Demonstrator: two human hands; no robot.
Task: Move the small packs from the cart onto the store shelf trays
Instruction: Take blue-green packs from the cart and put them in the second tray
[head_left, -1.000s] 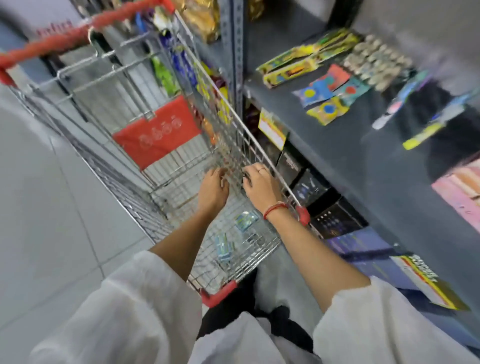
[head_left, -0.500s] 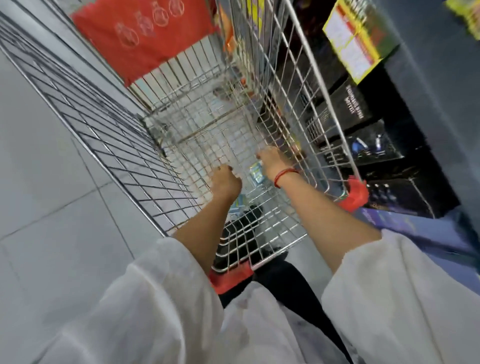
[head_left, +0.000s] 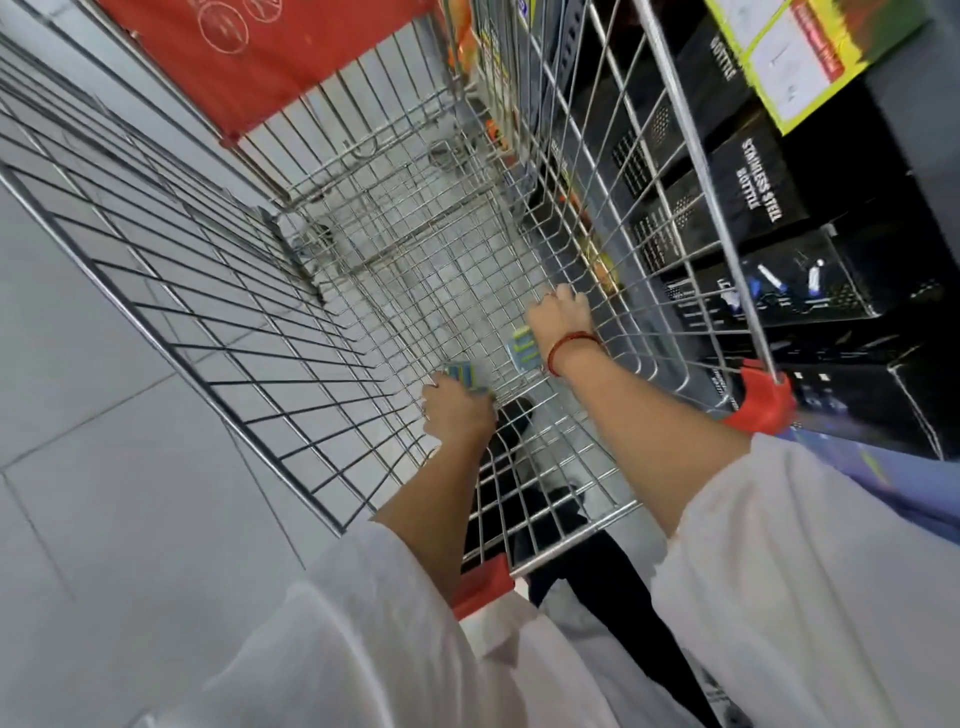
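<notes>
I look down into a wire shopping cart (head_left: 719, 228). Both of my hands reach to its mesh floor. My left hand (head_left: 457, 415) is closed around a small blue-and-yellow striped pack (head_left: 464, 375) that sticks out past my fingers. My right hand (head_left: 560, 316), with a red band at the wrist, lies palm down with curled fingers near the cart's right wall. A second small pack (head_left: 523, 348) shows at its thumb side, held there. The shelf trays are out of view.
The cart's red seat flap (head_left: 270, 57) stands at the far end, and red corner caps (head_left: 762, 402) mark the near rim. Black boxed bottles (head_left: 761, 182) fill the low shelf on the right, under a yellow-green tag (head_left: 789, 57). Grey floor tiles (head_left: 78, 389) lie on the left.
My view dropped from the shelf top into the cart. Both hands went from the cart's rim down to its floor and closed on the small packs.
</notes>
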